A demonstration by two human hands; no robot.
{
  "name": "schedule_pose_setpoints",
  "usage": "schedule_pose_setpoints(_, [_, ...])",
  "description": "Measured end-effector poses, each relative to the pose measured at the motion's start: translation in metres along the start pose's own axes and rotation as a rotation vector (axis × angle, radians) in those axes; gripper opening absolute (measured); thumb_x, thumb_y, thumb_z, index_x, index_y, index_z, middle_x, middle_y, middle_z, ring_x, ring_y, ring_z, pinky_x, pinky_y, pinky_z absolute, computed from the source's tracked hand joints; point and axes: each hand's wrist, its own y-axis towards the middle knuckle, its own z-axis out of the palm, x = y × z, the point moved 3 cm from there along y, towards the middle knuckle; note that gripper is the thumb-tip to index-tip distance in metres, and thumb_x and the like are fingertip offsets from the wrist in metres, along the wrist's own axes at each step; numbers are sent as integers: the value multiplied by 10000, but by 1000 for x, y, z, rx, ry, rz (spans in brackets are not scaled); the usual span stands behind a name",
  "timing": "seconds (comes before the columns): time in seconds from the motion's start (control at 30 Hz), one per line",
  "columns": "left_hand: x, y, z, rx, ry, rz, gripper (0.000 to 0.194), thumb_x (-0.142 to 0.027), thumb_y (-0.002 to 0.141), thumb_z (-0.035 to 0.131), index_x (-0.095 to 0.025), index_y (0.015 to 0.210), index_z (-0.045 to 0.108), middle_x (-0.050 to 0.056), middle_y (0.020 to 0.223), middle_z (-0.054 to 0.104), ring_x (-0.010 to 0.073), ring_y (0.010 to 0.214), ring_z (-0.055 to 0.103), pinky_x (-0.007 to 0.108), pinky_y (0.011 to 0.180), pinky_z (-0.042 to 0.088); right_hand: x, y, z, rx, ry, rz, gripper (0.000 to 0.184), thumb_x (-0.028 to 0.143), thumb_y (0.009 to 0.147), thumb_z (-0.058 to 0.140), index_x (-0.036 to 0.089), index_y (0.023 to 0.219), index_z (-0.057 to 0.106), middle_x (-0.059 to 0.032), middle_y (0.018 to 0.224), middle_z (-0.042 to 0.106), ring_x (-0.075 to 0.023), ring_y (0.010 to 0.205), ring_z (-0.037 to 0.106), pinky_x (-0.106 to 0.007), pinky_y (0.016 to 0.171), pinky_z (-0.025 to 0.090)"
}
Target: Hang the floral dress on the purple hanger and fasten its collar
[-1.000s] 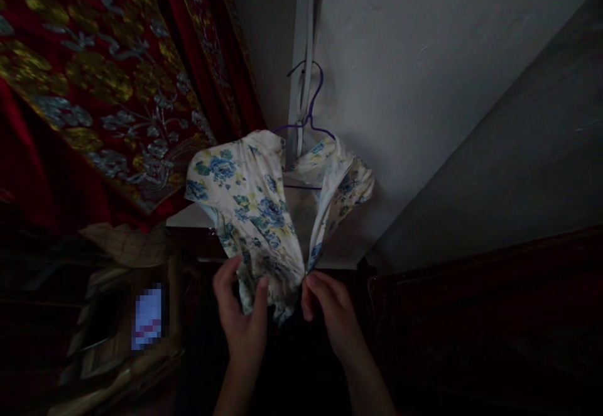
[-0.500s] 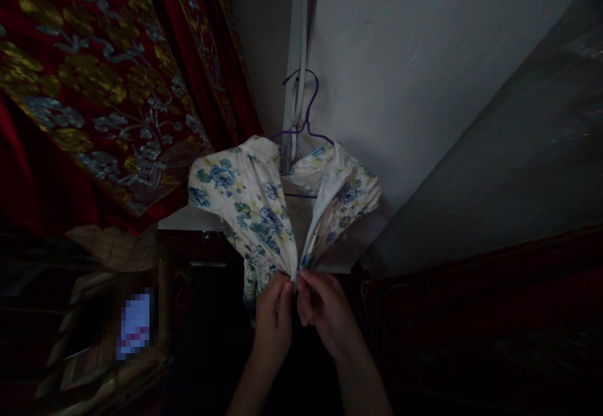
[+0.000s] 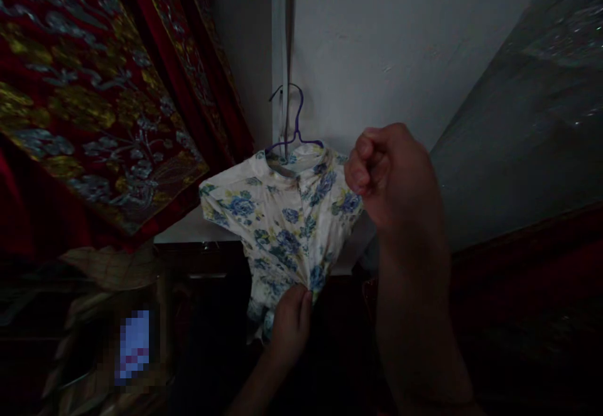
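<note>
A white short-sleeved top with blue flowers and green leaves hangs in the middle on a purple hanger. Its front edges now meet along a line running down from the neckline. Low on that line, my left hand grips the cloth between thumb and fingers. My right hand is raised in front of the top's right shoulder, closer to the camera, with its fingers curled in and nothing visible in them. Dark shadow hides much of the top's lower end.
A red cloth with gold and silver embroidery hangs at the left. Behind the hanger is a pale wall with a narrow upright strip. Lower left stands a woven-looking basket holding a blurred bright screen.
My right hand has left the lower front and risen to the upper right. The top's gaping front has closed up to the neck. My left hand still grips low on the front.
</note>
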Motion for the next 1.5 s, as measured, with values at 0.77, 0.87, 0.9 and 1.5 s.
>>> schedule_pose_setpoints(0.77, [-116, 178, -156, -218, 423, 405, 149, -264, 957, 559, -186, 910, 677, 21, 729, 670, 185, 678, 622, 273, 622, 383, -132, 12, 4, 38, -673, -29, 389, 493, 978, 509, 207, 738, 620, -8, 535, 628, -190, 597, 651, -276, 612, 419])
schedule_pose_setpoints(0.87, [-124, 158, -153, -204, 369, 486, 144, -273, 980, 541, -191, 946, 654, 13, 761, 666, 173, 707, 616, 267, 639, 392, -134, 11, 8, 23, -616, -47, 531, 547, 1011, 405, 217, 635, 583, -23, 513, 604, -192, 596, 645, -286, 622, 431])
schedule_pose_setpoints(0.9, [-127, 153, -153, -199, 362, 501, 138, -269, 983, 538, -191, 952, 647, 15, 780, 670, 172, 722, 616, 268, 649, 398, -134, 10, 10, 27, -581, -39, 543, 550, 1011, 399, 219, 620, 575, -22, 506, 595, -187, 572, 632, -284, 606, 429])
schedule_pose_setpoints(1.5, [-131, 135, -160, -367, 33, 462, 133, -292, 978, 567, -202, 896, 620, -21, 742, 623, 142, 705, 582, 266, 669, 427, -126, -21, 30, 69, -116, -13, 413, 552, 931, 549, 217, 691, 545, 34, 538, 527, -110, 455, 460, -233, 436, 344])
